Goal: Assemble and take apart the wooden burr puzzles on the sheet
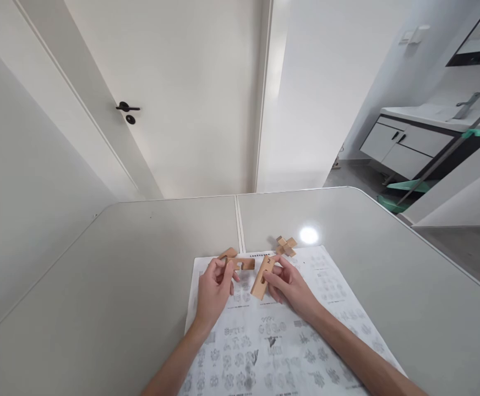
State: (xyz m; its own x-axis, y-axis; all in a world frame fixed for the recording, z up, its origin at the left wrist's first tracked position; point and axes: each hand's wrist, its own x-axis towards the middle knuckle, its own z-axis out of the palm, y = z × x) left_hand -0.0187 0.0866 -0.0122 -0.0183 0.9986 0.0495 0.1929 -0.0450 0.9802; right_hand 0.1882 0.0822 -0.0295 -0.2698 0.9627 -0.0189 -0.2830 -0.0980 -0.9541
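Note:
My left hand (216, 287) pinches a notched wooden piece (246, 264) between thumb and fingers, its free end pointing right. In my right hand (288, 283) is a wooden piece marked 2 (260, 283), tilted, with an oval slot near the thumb. The two held pieces are close, with a small gap between them. Behind my left hand another wooden piece (228, 253) lies at the top of the printed sheet (240, 330). An assembled cross-shaped wooden piece (286, 246) rests at the sheet's upper edge, beyond my right hand.
The sheet, covered with small diagrams, lies on a grey table (141, 264) with a pale seam down its far half. Beyond stand a white door with a black handle (128, 108) and, at the right, a sink cabinet (409, 137) and green-ended poles.

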